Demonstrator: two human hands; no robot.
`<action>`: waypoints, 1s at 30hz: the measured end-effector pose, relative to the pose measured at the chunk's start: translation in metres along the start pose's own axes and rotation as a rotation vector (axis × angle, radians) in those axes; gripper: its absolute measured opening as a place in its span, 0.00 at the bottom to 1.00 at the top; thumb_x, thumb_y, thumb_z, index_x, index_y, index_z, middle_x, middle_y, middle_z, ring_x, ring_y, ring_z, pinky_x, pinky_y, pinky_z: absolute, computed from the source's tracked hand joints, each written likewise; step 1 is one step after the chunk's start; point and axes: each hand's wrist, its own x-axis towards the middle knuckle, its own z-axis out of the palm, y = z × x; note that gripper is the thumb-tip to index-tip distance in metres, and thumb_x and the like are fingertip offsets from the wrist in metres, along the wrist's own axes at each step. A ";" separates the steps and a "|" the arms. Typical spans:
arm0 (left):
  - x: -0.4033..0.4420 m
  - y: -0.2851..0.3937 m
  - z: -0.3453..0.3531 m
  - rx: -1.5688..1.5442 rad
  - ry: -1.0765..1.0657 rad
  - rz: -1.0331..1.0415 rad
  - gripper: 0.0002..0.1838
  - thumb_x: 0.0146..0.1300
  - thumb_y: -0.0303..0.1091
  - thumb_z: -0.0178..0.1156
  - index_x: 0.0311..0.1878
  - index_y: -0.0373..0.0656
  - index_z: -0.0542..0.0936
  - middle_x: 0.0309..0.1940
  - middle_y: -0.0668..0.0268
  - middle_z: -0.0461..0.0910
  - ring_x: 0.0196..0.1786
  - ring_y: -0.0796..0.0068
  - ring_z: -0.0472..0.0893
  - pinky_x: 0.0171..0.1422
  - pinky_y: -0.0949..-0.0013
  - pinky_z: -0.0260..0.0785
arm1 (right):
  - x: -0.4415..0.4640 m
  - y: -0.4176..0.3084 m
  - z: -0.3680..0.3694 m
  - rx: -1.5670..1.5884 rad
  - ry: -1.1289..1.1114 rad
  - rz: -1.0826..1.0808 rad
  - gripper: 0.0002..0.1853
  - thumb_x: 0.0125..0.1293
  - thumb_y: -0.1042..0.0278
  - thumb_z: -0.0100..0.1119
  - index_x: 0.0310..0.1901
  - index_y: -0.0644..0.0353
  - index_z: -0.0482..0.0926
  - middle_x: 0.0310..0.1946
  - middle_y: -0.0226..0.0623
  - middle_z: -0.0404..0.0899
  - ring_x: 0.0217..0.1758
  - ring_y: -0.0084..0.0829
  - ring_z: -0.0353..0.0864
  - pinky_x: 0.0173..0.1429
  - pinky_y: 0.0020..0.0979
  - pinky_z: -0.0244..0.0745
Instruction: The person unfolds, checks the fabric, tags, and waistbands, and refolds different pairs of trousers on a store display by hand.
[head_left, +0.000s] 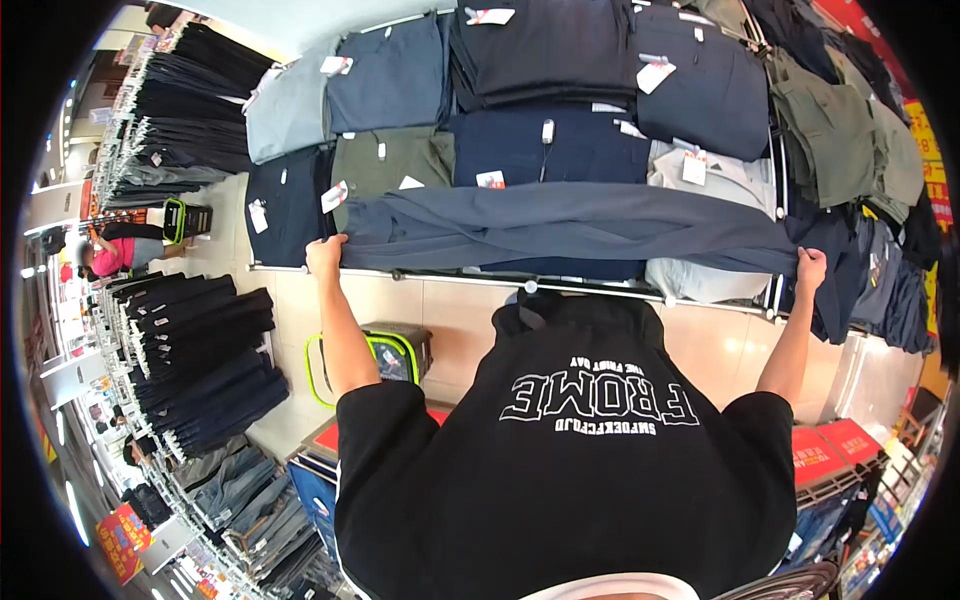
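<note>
A long pair of dark grey trousers (570, 225) is stretched sideways between my two hands, over the front row of folded trousers. My left hand (325, 255) is closed on its left end, in front of an olive folded pair (395, 158). At the other end, my right hand (811, 268) grips the fabric near the right corner of the display rack. The stretched cloth partly hides a navy folded pair (550, 140) and a light grey pair (710, 175) with a white tag.
Stacks of folded trousers (540, 55) fill the back row. Hanging trousers line racks at left (190, 340) and olive ones hang at right (830, 125). A basket with green handles (395, 352) stands on the tiled floor. Another person in pink (112, 255) is at far left.
</note>
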 end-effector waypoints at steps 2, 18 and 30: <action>0.014 -0.022 0.000 -0.396 -0.288 -0.015 0.26 0.42 0.44 0.77 0.40 0.33 0.85 0.35 0.59 0.85 0.38 0.68 0.80 0.49 0.67 0.70 | -0.001 0.008 -0.009 0.214 -0.030 0.086 0.15 0.55 0.61 0.73 0.39 0.59 0.81 0.36 0.32 0.82 0.41 0.28 0.79 0.51 0.29 0.72; -0.010 -0.008 -0.101 -1.169 -0.864 0.305 0.23 0.57 0.20 0.64 0.58 0.37 0.74 0.53 0.64 0.79 0.57 0.71 0.77 0.66 0.64 0.66 | 0.066 -0.061 -0.137 0.834 -0.590 0.154 0.09 0.64 0.66 0.63 0.46 0.46 0.81 0.43 0.17 0.78 0.49 0.17 0.73 0.54 0.26 0.63; -0.071 -0.067 -0.017 -0.627 -0.794 0.042 0.15 0.63 0.32 0.65 0.52 0.40 0.80 0.41 0.70 0.84 0.44 0.81 0.80 0.51 0.79 0.67 | -0.022 0.003 -0.061 0.494 -0.403 0.378 0.29 0.57 0.55 0.70 0.59 0.51 0.74 0.55 0.33 0.77 0.62 0.35 0.70 0.62 0.47 0.62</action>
